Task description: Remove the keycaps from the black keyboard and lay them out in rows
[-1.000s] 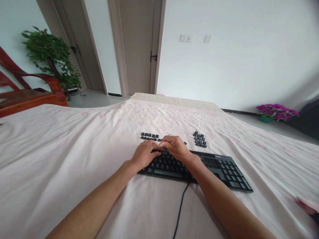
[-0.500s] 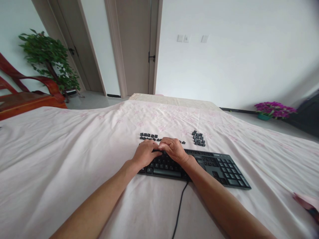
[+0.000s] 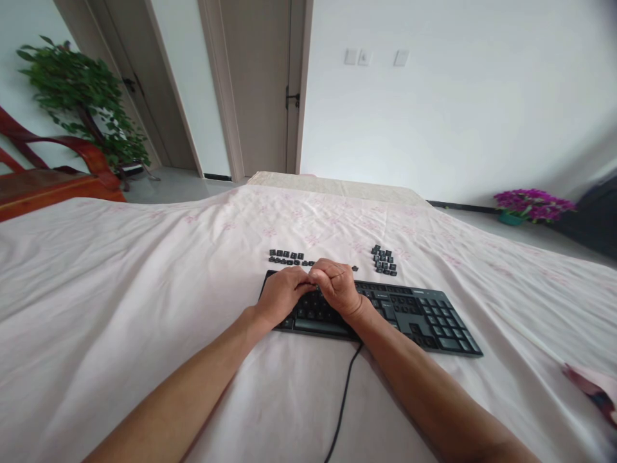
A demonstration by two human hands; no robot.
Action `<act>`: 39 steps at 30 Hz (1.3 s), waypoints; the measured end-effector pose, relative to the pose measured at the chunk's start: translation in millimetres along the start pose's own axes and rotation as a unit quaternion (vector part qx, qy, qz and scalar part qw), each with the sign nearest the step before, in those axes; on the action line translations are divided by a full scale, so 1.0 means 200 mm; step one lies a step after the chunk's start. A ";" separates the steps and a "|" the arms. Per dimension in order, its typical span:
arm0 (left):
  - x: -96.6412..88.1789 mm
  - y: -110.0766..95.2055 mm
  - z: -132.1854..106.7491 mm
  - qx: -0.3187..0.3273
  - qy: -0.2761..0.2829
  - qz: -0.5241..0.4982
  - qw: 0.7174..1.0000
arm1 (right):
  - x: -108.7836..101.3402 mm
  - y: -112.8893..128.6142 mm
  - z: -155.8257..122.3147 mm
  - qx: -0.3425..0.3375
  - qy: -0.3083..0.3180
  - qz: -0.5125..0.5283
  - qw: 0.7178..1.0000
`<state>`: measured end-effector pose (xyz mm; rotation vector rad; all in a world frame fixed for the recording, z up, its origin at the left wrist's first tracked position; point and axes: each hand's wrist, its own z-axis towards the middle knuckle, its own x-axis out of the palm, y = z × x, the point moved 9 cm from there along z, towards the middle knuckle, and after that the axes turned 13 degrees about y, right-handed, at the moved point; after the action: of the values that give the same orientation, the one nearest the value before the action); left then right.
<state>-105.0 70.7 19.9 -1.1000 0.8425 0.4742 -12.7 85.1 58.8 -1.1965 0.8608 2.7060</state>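
A black keyboard (image 3: 424, 307) lies on a pale pink flowered cloth, its cable (image 3: 344, 399) running toward me. Over the upper left part of its keys, my left hand (image 3: 284, 294) has thumb and fingers pinched together. My right hand (image 3: 336, 286) is curled closed right beside it, and the fingertips of both hands meet. Whatever they pinch is hidden behind the fingers. Just beyond my hands, loose black keycaps (image 3: 286, 255) lie in two rows, partly covered by my right hand. A second group of keycaps (image 3: 384, 260) sits farther right, behind the keyboard.
The wrinkled cloth (image 3: 144, 276) spreads to both sides of the keyboard. A wooden chair (image 3: 91, 157) and a leafy plant (image 3: 80, 96) stand at left. Purple flowers (image 3: 535, 204) in a green pot are at right. Pink fabric (image 3: 590, 386) lies near the right edge.
My right hand has curled tighter, and my left thumb has drawn up toward the fingertips, away from the keys. The whole view has shifted slightly. The visible loose keycaps keep their layout.
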 end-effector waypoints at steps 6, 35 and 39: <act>0.00 0.04 0.00 0.003 0.025 -0.092 0.995 | -0.07 -0.02 -0.02 0.014 -0.044 0.042 0.998; -0.13 0.27 -0.06 -0.161 -0.082 -0.057 0.982 | 0.06 -0.17 -0.01 0.287 0.244 -0.166 0.911; -0.12 0.29 -0.07 -0.175 -0.072 -0.082 0.978 | -0.02 -0.25 0.02 0.317 0.188 -0.113 0.923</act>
<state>-165.5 83.3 1.5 -1.4286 0.5466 0.5706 0.2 130.3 40.3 -1.5258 1.3936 1.8053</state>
